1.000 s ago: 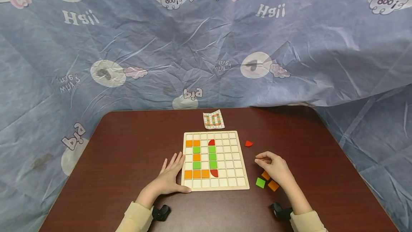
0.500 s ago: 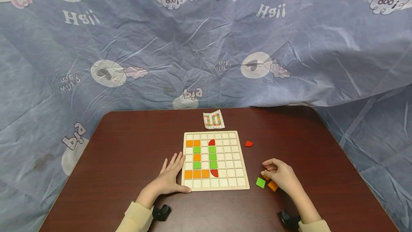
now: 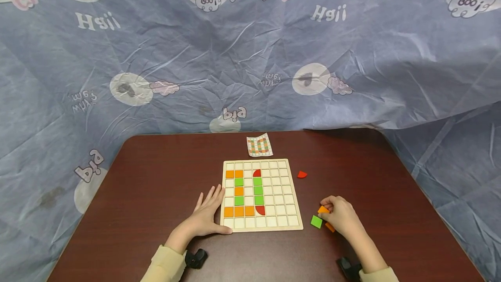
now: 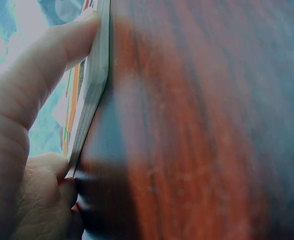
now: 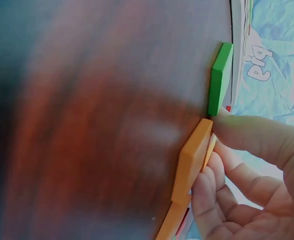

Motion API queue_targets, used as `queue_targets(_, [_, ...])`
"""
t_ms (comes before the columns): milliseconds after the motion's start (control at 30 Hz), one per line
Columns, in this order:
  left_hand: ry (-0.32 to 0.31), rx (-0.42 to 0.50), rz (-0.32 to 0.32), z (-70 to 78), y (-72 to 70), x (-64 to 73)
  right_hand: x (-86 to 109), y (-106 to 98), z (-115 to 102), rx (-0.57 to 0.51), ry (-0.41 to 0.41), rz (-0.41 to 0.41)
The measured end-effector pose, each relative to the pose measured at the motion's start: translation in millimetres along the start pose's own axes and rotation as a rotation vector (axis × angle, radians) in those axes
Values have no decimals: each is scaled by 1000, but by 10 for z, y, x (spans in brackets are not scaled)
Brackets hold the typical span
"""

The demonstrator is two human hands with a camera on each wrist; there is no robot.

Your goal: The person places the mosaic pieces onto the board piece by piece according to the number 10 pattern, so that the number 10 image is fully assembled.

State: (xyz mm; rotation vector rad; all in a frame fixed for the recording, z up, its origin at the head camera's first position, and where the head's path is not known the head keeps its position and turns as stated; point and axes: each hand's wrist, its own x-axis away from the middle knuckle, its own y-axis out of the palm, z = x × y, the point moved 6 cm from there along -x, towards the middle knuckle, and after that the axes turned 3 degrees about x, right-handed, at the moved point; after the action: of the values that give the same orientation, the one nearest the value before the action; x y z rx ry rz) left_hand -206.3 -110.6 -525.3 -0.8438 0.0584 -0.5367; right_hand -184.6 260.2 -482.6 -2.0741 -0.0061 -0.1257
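A square wooden grid board (image 3: pixel 278 199) lies on the table, with orange and green square tiles and two red quarter-round tiles set in its left half. My left hand (image 3: pixel 205 219) rests at the board's left edge, fingers straight and spread, thumb on the near left corner. Right of the board, my right hand (image 3: pixel 341 216) pinches an orange square tile (image 3: pixel 323 209) between thumb and fingers, low at the table. Beside it lie a green square tile (image 3: pixel 316 221) and more orange, one tile (image 3: pixel 330 227) partly hidden under the hand; the right wrist view shows another orange tile (image 5: pixel 191 157) close by.
A small paper card (image 3: pixel 259 145) printed with a coloured grid pattern lies behind the board. A loose red quarter-round tile (image 3: pixel 302 174) sits right of the board. A patterned blue cloth (image 3: pixel 219 55) hangs behind the dark wooden table (image 3: pixel 172 164).
My right hand has moved right and toward me, down to the loose tiles, and its thumb and fingers have closed on an orange tile. The left hand has stayed put.
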Motion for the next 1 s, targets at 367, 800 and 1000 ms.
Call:
queue_targets(367, [2, 16, 2, 9, -4, 2, -68, 31, 15, -52, 4, -23])
queue_targets(800, [7, 13, 1, -5, 1, 4, -94, 53, -101, -181, 15, 49])
queue_targets(1000, [3, 8, -3, -17, 9, 6, -129, 123, -224, -310, 34, 33])
